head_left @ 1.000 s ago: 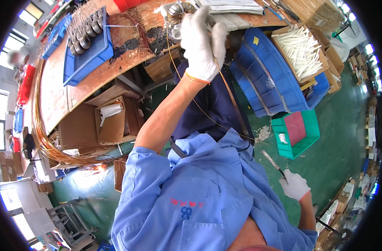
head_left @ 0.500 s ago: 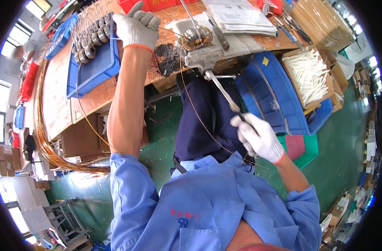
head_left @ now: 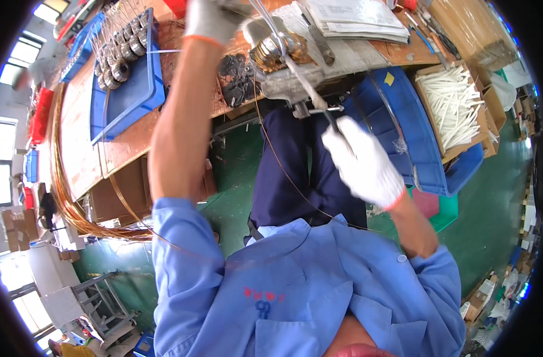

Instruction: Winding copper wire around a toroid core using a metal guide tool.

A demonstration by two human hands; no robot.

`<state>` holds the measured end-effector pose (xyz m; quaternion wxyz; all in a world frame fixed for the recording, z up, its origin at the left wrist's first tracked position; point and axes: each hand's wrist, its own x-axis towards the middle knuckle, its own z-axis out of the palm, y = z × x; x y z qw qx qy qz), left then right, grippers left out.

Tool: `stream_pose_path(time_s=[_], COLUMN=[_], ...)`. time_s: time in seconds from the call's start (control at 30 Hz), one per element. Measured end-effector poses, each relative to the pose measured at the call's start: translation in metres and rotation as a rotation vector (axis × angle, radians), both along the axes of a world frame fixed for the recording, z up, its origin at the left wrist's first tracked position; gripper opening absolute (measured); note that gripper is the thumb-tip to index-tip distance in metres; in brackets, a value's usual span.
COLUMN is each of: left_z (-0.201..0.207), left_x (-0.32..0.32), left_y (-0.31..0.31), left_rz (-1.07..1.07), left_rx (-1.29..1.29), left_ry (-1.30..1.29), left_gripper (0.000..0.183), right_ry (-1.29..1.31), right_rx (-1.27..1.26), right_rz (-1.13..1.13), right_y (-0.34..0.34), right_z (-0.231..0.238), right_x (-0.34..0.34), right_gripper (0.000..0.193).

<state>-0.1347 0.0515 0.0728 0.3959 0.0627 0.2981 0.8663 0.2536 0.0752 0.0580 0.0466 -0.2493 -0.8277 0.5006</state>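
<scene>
A ring coil wound with copper wire sits on a grey metal vise at the bench's front edge. Gloved in white, my right hand is closed around the dark handle of a metal rod tool, whose shaft reaches up to the coil. My left hand, also gloved, is raised left of the coil and smeared by motion, so its fingers cannot be made out. A loose copper wire hangs from the coil across my lap.
Wound ring coils stand in a blue tray on the left. A long copper wire bundle hangs over the bench's left end. To the right are a blue bin and a box of white sticks. Papers lie behind the vise.
My right hand has moved up and closer to the vise, and the tool's shaft now reaches the coil. My left hand has shifted up and right. The view has tilted slightly.
</scene>
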Motion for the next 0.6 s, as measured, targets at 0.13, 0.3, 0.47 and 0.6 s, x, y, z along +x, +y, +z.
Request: stream_pose_path(time_s=[0.13, 0.3, 0.47, 0.6], left_z=[0.056, 0.041, -0.036, 0.008], left_x=[-0.019, 0.133, 0.249, 0.231], left_y=[-0.134, -0.153, -0.097, -0.077], left_rz=[0.218, 0.143, 0.787, 0.842], left_rx=[-0.077, -1.336, -0.716, -0.372], left_ry=[0.090, 1.234, 1.738, 1.048], left_gripper=[0.091, 0.087, 0.086, 0.060], right_ry=[0.094, -0.041, -0.040, 0.057], right_rx=[0.107, -0.141, -0.167, -0.122], right_rz=[0.060, 0.041, 0.220, 0.745], right_y=[-0.050, -0.082, -0.096, -0.089], right_z=[0.012, 0.031, 0.046, 0.060], right_x=[0.095, 0.206, 0.259, 0.277], right_gripper=[0.015, 0.012, 0.014, 0.023])
